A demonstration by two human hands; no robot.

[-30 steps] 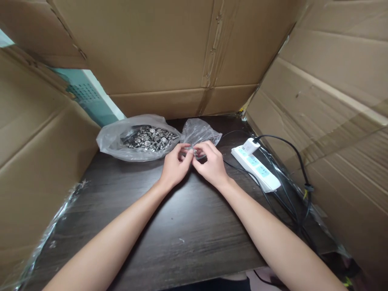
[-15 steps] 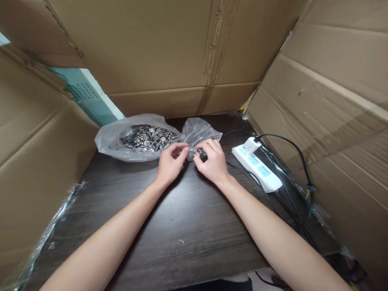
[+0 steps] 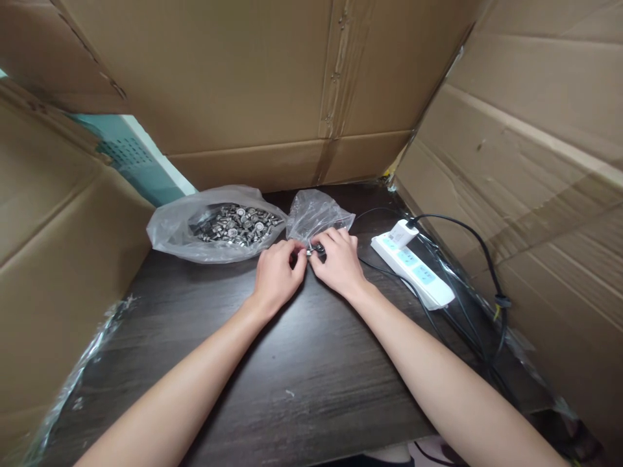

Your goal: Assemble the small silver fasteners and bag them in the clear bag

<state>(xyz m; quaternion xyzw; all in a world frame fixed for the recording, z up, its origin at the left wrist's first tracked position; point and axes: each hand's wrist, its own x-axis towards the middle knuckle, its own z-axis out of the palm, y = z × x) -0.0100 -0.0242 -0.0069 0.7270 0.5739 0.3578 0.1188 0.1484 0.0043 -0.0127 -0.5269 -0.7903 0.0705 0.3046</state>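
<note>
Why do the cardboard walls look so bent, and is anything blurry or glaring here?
Head view: the wide lens bows the cardboard at the edges and stretches the forearms; light is soft, with faint shadows under the left hand and right hand; the bag and table show mild sheen; the part both hands pinch is too small to make out.

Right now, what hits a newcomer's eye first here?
The left hand and right hand meet mid-table, pinching a small metal part. Just behind them, a clear bag heaped with metal pieces lies left of a smaller crumpled bag. Tall cardboard walls box in the dark table, with a white power strip at right.
</note>
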